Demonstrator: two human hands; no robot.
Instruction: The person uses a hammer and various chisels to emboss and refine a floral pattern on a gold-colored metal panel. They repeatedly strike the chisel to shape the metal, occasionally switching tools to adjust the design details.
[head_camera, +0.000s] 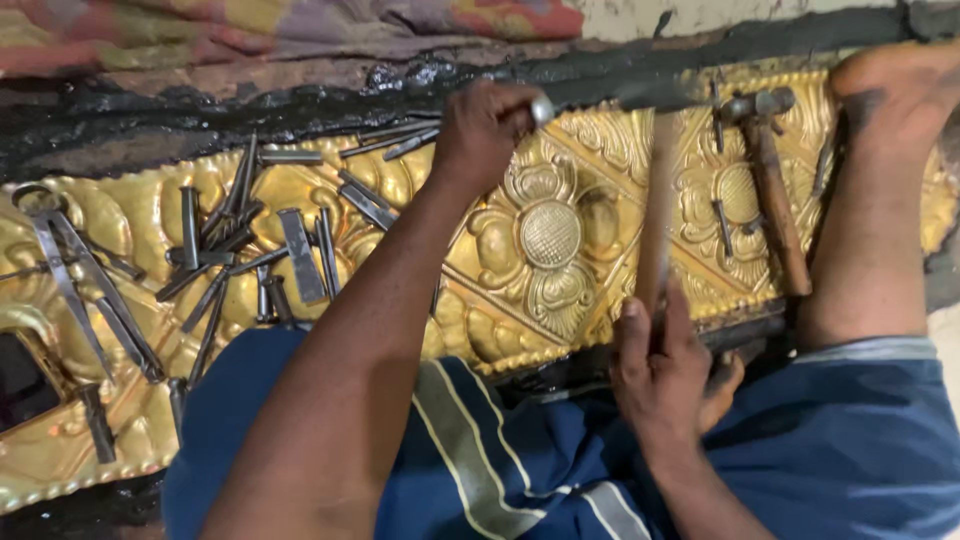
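The fingers of the left hand (485, 125) are curled tightly round a slim steel punch (542, 108), whose bright rounded end shows just beside the knuckles at the upper edge of the embossed brass panel (520, 290). The fingers of the right hand (655, 365) are wrapped shut on the lower end of a pale wooden hammer handle (655, 225), which rises, blurred, across the panel; its dark head (650, 95) lies level with the punch, near the black pitch border (250, 110).

The panel lies flat, bearing a round cross-hatched boss (550, 235) ringed by petals, directly between the two hands. A second hammer (770, 180) with a brown handle rests on the panel's right part, close to the person's bare foot (890, 100). A loose scatter of steel chisels (250, 250) covers the panel's left part, and a pair of dividers (80, 290) lies further left. Blue cloth with pale stripes (480, 440) covers the person's lap along the panel's near edge. A patterned red and yellow cloth (250, 30) lies beyond the pitch border.
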